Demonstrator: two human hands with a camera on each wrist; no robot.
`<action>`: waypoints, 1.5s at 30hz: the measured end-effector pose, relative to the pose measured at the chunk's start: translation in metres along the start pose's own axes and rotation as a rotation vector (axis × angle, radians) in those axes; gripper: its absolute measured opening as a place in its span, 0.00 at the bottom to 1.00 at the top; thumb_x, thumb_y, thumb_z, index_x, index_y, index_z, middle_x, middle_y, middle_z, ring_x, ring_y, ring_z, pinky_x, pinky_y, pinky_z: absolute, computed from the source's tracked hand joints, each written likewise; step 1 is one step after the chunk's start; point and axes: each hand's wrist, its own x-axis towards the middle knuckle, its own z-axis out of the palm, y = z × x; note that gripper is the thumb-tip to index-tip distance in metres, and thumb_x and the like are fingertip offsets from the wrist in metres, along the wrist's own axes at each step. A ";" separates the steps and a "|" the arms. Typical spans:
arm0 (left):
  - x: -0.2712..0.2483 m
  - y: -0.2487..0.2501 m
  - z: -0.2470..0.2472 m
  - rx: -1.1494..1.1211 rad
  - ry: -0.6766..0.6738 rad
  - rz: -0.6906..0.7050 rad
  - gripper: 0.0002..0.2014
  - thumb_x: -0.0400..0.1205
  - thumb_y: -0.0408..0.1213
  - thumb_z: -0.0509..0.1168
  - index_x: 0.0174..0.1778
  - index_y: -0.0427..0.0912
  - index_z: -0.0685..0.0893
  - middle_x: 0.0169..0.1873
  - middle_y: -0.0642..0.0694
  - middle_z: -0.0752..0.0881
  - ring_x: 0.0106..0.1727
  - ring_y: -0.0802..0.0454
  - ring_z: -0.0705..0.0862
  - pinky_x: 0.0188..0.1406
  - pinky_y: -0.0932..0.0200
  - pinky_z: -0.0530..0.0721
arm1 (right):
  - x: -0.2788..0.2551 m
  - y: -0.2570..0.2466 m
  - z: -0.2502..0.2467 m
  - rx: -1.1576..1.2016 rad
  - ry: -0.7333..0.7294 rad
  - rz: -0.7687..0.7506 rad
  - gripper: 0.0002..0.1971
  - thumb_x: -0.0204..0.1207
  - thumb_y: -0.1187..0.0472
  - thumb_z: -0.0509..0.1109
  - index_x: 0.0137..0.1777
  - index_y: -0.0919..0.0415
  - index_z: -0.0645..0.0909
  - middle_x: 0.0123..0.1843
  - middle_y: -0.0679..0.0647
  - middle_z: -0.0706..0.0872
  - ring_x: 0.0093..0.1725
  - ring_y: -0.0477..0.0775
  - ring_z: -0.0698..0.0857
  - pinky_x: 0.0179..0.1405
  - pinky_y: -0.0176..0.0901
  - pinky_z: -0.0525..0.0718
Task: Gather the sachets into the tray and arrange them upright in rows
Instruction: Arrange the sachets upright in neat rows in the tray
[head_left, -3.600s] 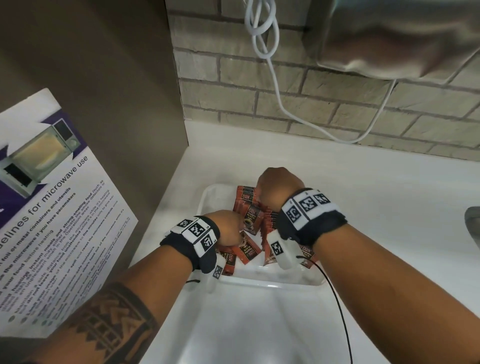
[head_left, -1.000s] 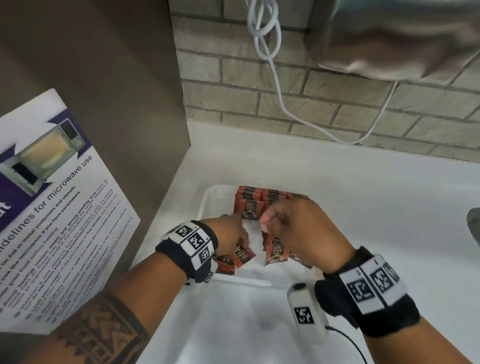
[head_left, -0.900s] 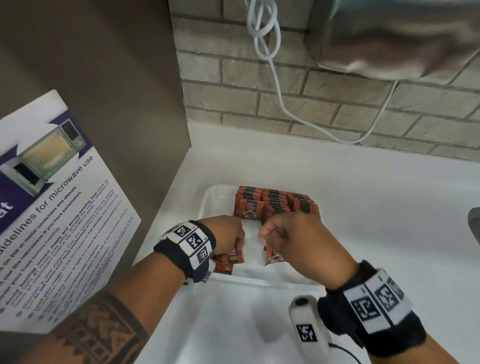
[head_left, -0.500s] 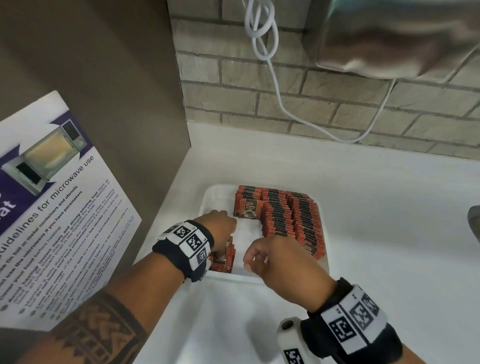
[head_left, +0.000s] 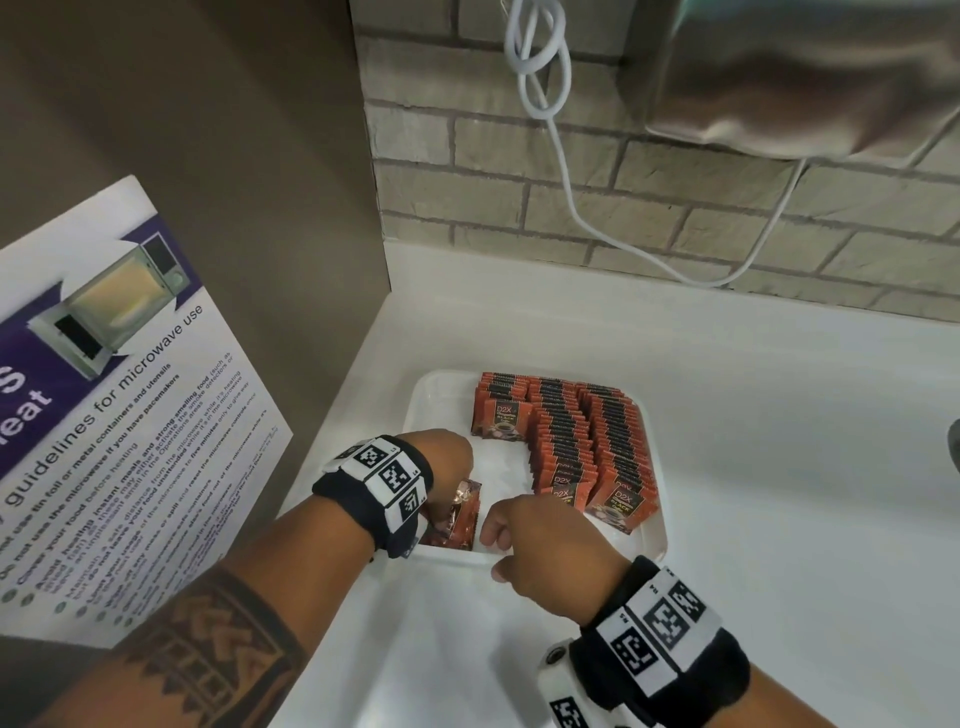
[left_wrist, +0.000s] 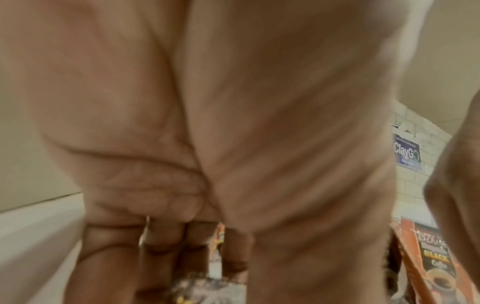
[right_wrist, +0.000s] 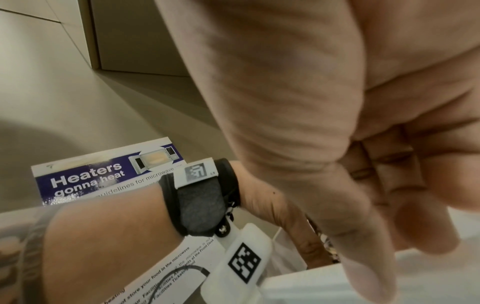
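Head view: left hand grips loose sachets beside microwave poster; right hand clenched empty.

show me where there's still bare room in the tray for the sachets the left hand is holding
Free: the tray floor between the short left row and the left hand, bordered on the right by the middle row; also the far left corner by the rim. Crowded: the right half, where two long rows fill it nearly front to back. The right hand hovers at the near rim.
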 end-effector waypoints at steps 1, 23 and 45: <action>-0.001 0.000 -0.001 0.003 0.002 0.010 0.25 0.74 0.43 0.82 0.65 0.39 0.86 0.60 0.42 0.87 0.60 0.45 0.86 0.47 0.57 0.81 | 0.001 0.001 0.000 -0.007 0.007 -0.004 0.15 0.77 0.63 0.75 0.64 0.56 0.85 0.61 0.53 0.88 0.59 0.55 0.86 0.53 0.40 0.81; -0.045 -0.035 -0.043 -1.311 0.195 0.442 0.17 0.82 0.27 0.72 0.67 0.41 0.82 0.54 0.36 0.91 0.55 0.34 0.90 0.54 0.40 0.89 | 0.006 0.009 -0.055 0.519 0.513 0.026 0.07 0.77 0.50 0.75 0.49 0.50 0.81 0.40 0.49 0.90 0.36 0.49 0.90 0.36 0.41 0.87; -0.032 0.001 -0.037 -1.939 0.438 0.590 0.21 0.86 0.21 0.62 0.73 0.44 0.76 0.60 0.38 0.89 0.58 0.40 0.88 0.61 0.33 0.85 | 0.030 0.024 -0.083 1.008 0.512 0.078 0.14 0.74 0.59 0.81 0.53 0.63 0.80 0.44 0.60 0.89 0.32 0.50 0.86 0.32 0.43 0.88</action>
